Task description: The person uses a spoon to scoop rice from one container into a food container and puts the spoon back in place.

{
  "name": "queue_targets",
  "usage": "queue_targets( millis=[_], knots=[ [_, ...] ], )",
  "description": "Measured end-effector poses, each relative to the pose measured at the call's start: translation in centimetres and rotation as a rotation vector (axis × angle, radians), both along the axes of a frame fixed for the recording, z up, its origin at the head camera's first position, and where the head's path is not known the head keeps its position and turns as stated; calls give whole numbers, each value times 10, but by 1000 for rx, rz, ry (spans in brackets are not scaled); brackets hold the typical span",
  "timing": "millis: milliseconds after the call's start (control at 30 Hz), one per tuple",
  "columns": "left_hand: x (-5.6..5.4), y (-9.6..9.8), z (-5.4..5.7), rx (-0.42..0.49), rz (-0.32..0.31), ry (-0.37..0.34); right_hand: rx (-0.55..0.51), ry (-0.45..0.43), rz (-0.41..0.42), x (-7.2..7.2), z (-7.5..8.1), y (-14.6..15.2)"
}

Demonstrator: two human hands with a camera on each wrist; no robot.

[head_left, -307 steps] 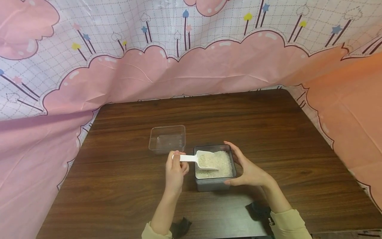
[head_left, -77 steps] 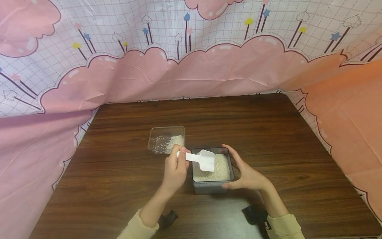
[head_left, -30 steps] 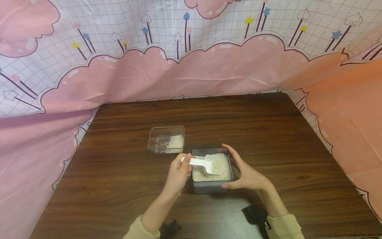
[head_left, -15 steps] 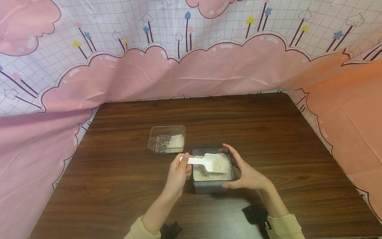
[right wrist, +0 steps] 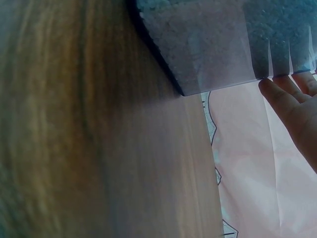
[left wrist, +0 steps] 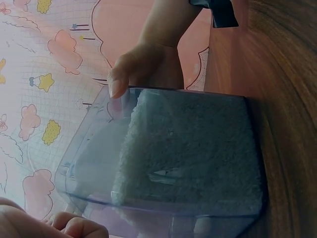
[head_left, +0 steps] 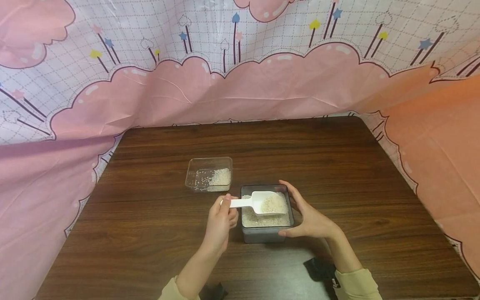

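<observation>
My left hand (head_left: 219,221) grips the handle of a white scoop (head_left: 256,202). Rice fills much of the scoop's bowl, which is level just over a grey see-through container (head_left: 264,236) of rice. My right hand (head_left: 311,218) holds that container at its right side, thumb on the front wall and fingers behind. In the left wrist view, the rice (left wrist: 193,148) shows through the container wall, and my left fingers (left wrist: 81,227) are at the lower corner. The right wrist view shows fingertips (right wrist: 270,87) touching the container. Behind my left hand stands a clear box (head_left: 192,166) with some rice inside.
The brown wooden table (head_left: 131,200) carries both containers. A printed cloth (head_left: 225,100) hangs along the back and sides. Dark straps (head_left: 318,268) hang by both wrists.
The clear box, without rice about ten seconds ago, now has a small heap. The scoop, tipped bowl-down earlier, has taken up rice, levelled and shifted slightly left. My right hand has kept its hold.
</observation>
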State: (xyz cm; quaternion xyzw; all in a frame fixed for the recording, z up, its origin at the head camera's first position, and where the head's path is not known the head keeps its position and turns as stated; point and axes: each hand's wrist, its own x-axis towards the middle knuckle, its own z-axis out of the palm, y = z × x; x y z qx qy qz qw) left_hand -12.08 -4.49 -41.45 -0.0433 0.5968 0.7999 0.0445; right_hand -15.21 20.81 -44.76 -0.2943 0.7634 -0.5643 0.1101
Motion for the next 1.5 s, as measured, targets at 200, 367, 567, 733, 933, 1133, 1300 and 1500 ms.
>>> queue_targets(
  millis=[200,367,567,733,933,1133,1300,1500],
  knots=[
    [2,0,0,45,8,5,-3,-2,-4,0,0,-1],
    [5,-2,1,62,12,7,-1,-4,-1,1,0,-1],
    [6,-4,2,98,30,23,4,-10,-4,1,1,-1],
    [7,-6,4,119,40,44,16,-27,-11,2,1,-1],
    [7,-9,7,143,32,68,21,-24,-15,3,2,-1],
    [7,-12,15,161,35,88,20,-25,-18,3,2,-1],
    [7,-17,24,162,27,113,16,-20,-20,1,0,-1],
    [4,-23,35,175,25,141,18,-16,-21,1,-1,0]
  ],
)
